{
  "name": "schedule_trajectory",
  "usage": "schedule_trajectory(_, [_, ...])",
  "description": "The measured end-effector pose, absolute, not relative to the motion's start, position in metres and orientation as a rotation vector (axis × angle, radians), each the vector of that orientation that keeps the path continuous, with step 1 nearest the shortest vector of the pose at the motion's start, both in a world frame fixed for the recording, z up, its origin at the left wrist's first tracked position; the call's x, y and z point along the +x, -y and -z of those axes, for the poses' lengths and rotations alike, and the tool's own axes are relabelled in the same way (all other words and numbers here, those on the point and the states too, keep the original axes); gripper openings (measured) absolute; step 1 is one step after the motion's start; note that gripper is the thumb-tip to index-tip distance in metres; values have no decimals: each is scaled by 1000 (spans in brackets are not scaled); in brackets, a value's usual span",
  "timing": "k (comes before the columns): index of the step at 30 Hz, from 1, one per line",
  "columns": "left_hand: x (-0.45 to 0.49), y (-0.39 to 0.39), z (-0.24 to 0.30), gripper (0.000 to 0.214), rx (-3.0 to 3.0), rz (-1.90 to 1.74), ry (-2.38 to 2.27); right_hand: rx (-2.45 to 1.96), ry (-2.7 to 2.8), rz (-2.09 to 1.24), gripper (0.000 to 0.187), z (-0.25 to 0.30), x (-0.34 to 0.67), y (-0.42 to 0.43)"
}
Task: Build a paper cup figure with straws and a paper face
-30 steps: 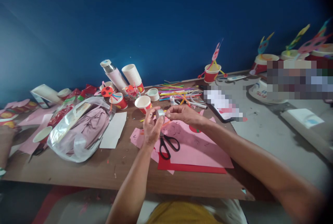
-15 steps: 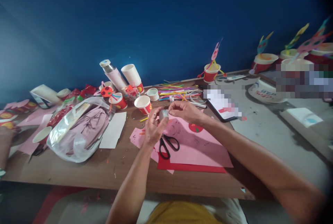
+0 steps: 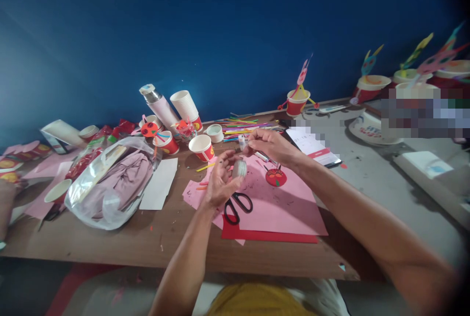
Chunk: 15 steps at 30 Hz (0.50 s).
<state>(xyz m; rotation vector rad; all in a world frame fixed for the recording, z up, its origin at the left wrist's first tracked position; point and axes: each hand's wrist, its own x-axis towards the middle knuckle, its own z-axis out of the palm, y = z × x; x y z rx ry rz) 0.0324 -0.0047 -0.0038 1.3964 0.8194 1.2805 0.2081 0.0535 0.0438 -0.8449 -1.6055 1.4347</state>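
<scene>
My left hand (image 3: 223,179) is closed around a small roll of clear tape (image 3: 239,168), held above pink paper (image 3: 282,213). Just up and to the right, my right hand (image 3: 270,146) pinches its thumb and forefinger together close to the roll. Whatever lies between those fingertips is too small to make out. Black-handled scissors (image 3: 238,207) rest on the paper under my left hand, their blades mostly hidden. A red paper face (image 3: 275,177) with drawn marks lies below my right hand. Red card (image 3: 271,236) shows under the pink paper's front edge.
Left of my hands are a white paper piece (image 3: 159,184) and a plastic bag with mauve cloth (image 3: 121,179). Behind stand a paper cup (image 3: 201,147), a cup stack (image 3: 185,106), a flask (image 3: 161,106) and colourful pipe cleaners (image 3: 249,129). A phone (image 3: 312,146) lies right.
My right hand has moved slightly up and right, away from the tape roll. The roll has turned and shifted a little right in my left hand. More of the red face shows.
</scene>
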Motion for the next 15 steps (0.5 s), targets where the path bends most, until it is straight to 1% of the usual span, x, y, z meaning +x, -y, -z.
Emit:
schedule_trajectory(5, [33, 4, 5, 60, 1368, -1248, -736, -840, 1594, -1492, 5, -45, 210, -56])
schedule_trajectory(10, [35, 4, 7, 61, 1374, -1252, -677, -841, 1571, -1528, 7, -43, 208, -55])
schedule_trajectory(15, [34, 5, 4, 64, 1365, -1199, -694, -790, 1496, -1623, 8, -48, 209, -53])
